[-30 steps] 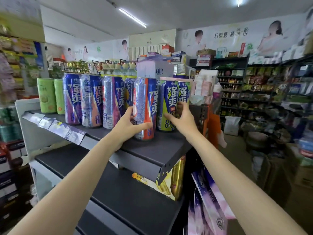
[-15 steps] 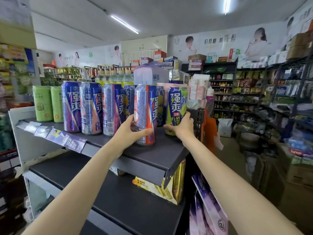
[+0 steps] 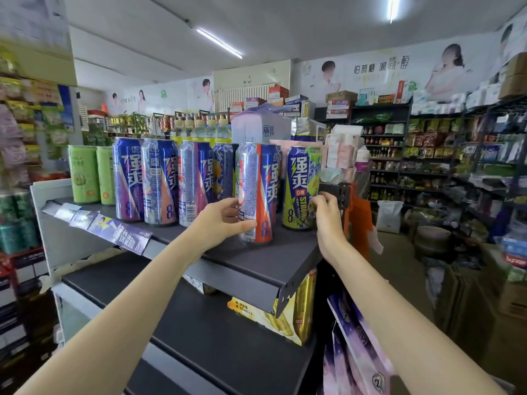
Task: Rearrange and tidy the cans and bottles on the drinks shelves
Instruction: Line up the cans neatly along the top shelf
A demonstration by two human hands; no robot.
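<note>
The orange-and-blue can [image 3: 255,192] is standing near the front of the top shelf [image 3: 273,263], a little nearer than the row of tall cans behind it. Compared with one second ago, it is showing more of its silver printed side, so the person seems to be turning it to bring the label to the front. The green-and-blue can [image 3: 302,186] at its right is now standing apart from the cans behind, with its label facing forward, near the right end of the shelf. Judging from this, the front row is being completed on the right side, and the turning of the orange can is the step that remains.

The left hand [image 3: 225,220] is gripping the orange-and-blue can low on its body: the thumb is lying across the front and the fingers are curling round the left side. The right hand [image 3: 328,215] is holding the lower right side of the green-and-blue can; its fingers are bent against the can, but how firmly they are closing is difficult to see.

To the left, the purple-and-blue cans [image 3: 159,181] are standing in a line, and further left the green cans [image 3: 91,173]. On the lower shelf a yellow multipack [image 3: 296,312] is lying under the right end.
</note>
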